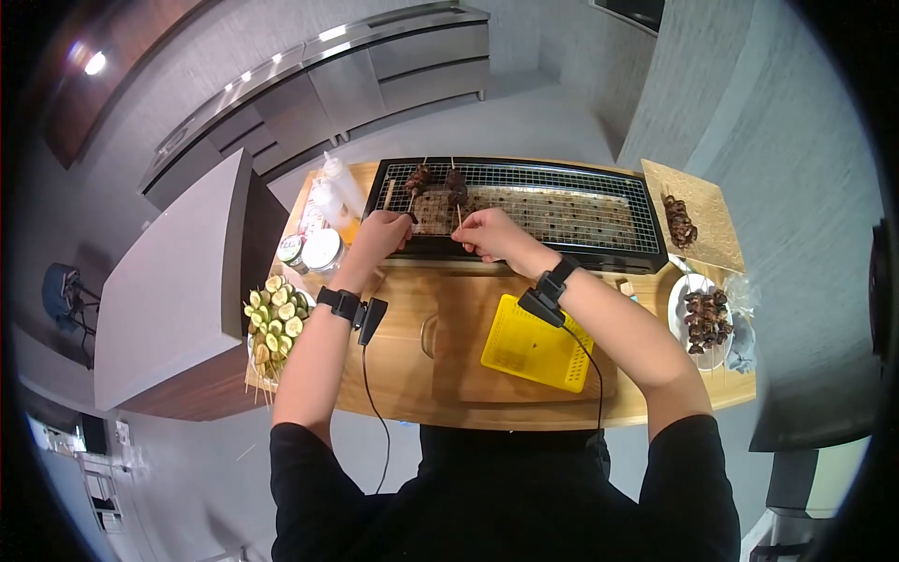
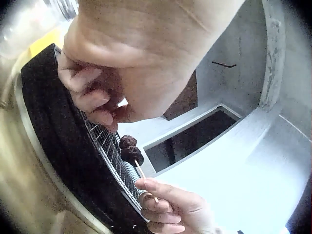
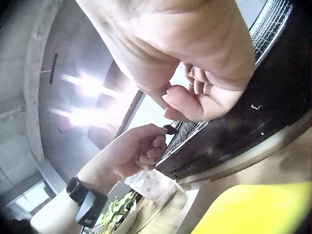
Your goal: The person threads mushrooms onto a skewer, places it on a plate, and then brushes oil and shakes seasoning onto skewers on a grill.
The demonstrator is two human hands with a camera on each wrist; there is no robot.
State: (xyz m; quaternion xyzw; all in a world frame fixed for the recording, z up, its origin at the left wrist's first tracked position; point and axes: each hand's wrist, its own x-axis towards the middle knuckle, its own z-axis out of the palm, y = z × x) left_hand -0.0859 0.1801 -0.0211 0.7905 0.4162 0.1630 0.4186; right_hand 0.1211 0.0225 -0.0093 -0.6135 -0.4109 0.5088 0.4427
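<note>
Over the front edge of the black grill (image 1: 562,258), my left hand (image 1: 379,236) pinches the lower stick end of a dark meat skewer (image 1: 418,180), fingers curled in. Its grip on the stick is hidden behind the fingers in the left wrist view. Just to the right, my right hand (image 1: 498,238) holds a second meat skewer (image 1: 456,185) by its bare stick, between thumb and forefinger. That pinch shows plainly in the left wrist view, with browned chunks (image 2: 130,150) above the fingertips. Both skewers lie over the wire mesh (image 1: 552,183), meat toward the back.
White squeeze bottles (image 1: 344,183) and lidded jars (image 1: 323,249) stand left of the grill. Zucchini skewers (image 1: 277,317) fill a plate at the left edge. A yellow tray (image 1: 534,345) lies in front. On the right are a board (image 1: 716,220) and a plate (image 1: 682,304) with more skewers.
</note>
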